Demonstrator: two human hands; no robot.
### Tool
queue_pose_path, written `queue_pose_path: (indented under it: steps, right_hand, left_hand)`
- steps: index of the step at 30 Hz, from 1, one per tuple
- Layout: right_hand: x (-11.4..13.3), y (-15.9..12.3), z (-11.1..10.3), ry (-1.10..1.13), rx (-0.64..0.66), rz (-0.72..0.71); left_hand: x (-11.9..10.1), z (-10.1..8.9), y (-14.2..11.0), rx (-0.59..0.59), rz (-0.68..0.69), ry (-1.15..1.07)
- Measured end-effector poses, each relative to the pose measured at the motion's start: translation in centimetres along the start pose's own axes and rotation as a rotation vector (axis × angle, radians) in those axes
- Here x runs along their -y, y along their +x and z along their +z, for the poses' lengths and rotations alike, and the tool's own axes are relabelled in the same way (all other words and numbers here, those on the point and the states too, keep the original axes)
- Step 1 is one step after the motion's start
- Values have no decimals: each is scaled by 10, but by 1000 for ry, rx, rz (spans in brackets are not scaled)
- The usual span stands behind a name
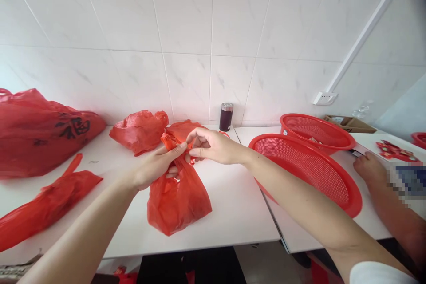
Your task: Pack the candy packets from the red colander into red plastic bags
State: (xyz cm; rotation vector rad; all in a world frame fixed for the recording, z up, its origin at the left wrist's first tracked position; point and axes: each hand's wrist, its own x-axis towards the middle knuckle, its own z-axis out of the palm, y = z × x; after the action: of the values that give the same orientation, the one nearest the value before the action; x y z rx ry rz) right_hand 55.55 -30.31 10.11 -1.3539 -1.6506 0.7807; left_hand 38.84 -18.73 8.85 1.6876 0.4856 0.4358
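A red plastic bag hangs below my hands, its filled lower part over the front of the white table. Around its gathered neck my left hand is closed, thumb on top and fingertips showing beneath. My right hand meets it from the right, thumb and fingers pinched on the bag's handles. Just behind my hands, more red plastic lies on the table, partly covered by them. A tied red bag sits behind to the left.
At left are a large red bag with black characters and a folded red bag. A dark tumbler stands by the wall. To the right are red baskets, a cardboard box and a co-worker's hand. A gap separates two tables.
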Motion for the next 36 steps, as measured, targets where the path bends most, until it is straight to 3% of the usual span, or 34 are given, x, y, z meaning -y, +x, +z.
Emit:
queue_pose_path:
  steps: [3,6,8,10,13,15,17,20,23,27,29,31,36]
  right_hand:
    - [-4,-14,9,109,-49,-31]
    - [8,-26,20,85,-55,-100]
    - [11,-27,24,14,-137,-135]
    - [3,-22,26,-5,-241,-141]
    - [-22,-10,30,10,-268,-64]
    - [-39,-4,36,11,-290,-17]
    - [-51,-2,43,82,-285,0]
    - [-58,-5,52,320,-153,36]
    - [-57,-11,56,469,-101,91]
    - [-55,-20,56,565,-152,95]
    - [-58,-26,56,569,-175,77]
    - [-68,-35,55,537,-236,104]
    - [-121,-57,50,260,-533,359]
  left_hand:
    - [6,-5,1,175,-63,-44]
    - [7,-9,0,181,11,7]
    - [6,-12,-1,183,57,147]
    - [5,-13,-3,203,91,299]
    - [8,-7,-4,224,129,408]
    - [13,-1,-4,147,166,451]
    - [22,6,-4,-30,243,517]
    - [35,14,-4,-268,417,581]
    - [46,17,-7,-253,494,545]
    - [56,17,-19,-64,395,490]
    - [65,13,-28,-51,283,446]
    - [81,2,-42,-135,147,417]
    - [138,-26,-79,-413,-105,349]
